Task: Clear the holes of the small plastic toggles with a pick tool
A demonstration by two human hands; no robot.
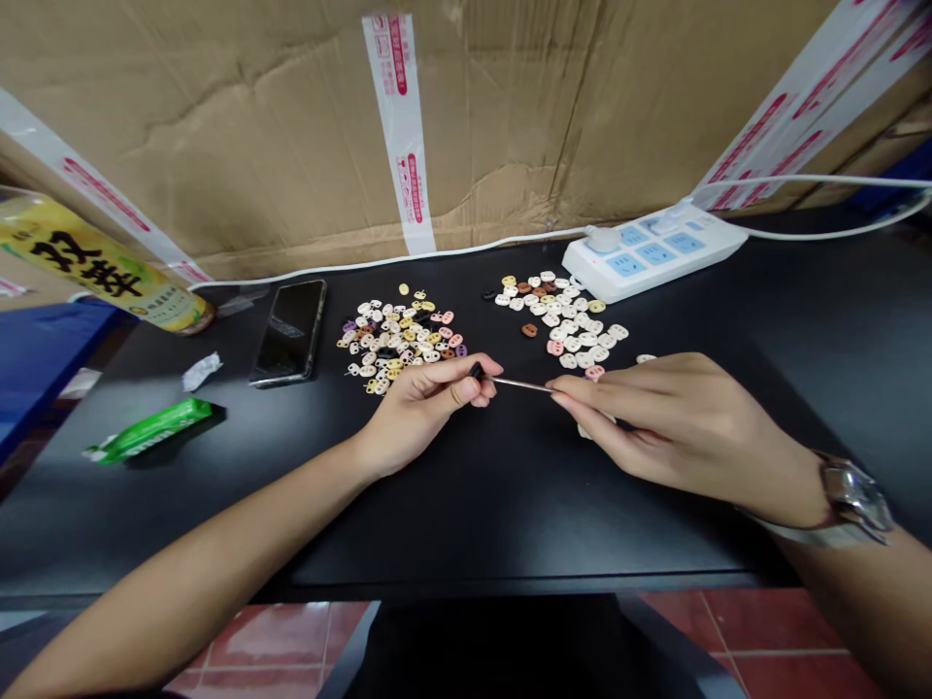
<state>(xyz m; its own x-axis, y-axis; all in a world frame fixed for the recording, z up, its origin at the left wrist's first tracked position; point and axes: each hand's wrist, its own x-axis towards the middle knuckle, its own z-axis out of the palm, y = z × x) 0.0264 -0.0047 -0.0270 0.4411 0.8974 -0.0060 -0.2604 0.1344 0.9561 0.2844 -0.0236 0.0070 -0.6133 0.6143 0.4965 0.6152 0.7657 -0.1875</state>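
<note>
Between thumb and fingers, my left hand [429,406] pinches a small black piece [477,371], its exact kind too small to tell. A thin metal rod-like tool [518,384] is gripped in my right hand [670,432], and its tip meets the black piece. The tool's rear end is hidden inside that hand. Just beyond my left hand lies a pile of small button-like pieces [408,335] in white, yellow, pink, purple and black, some with little stubs on their edges. Past my right hand spreads a second pile of button-like pieces [575,320], mostly white.
A white power strip [655,250] with cables stands at the back right against cardboard [291,126]. To the left are a phone [289,333], a crumpled white scrap [202,371], a green wrapped packet [152,429] and a yellow drink bottle [102,262]. The black table [466,524] ends near me.
</note>
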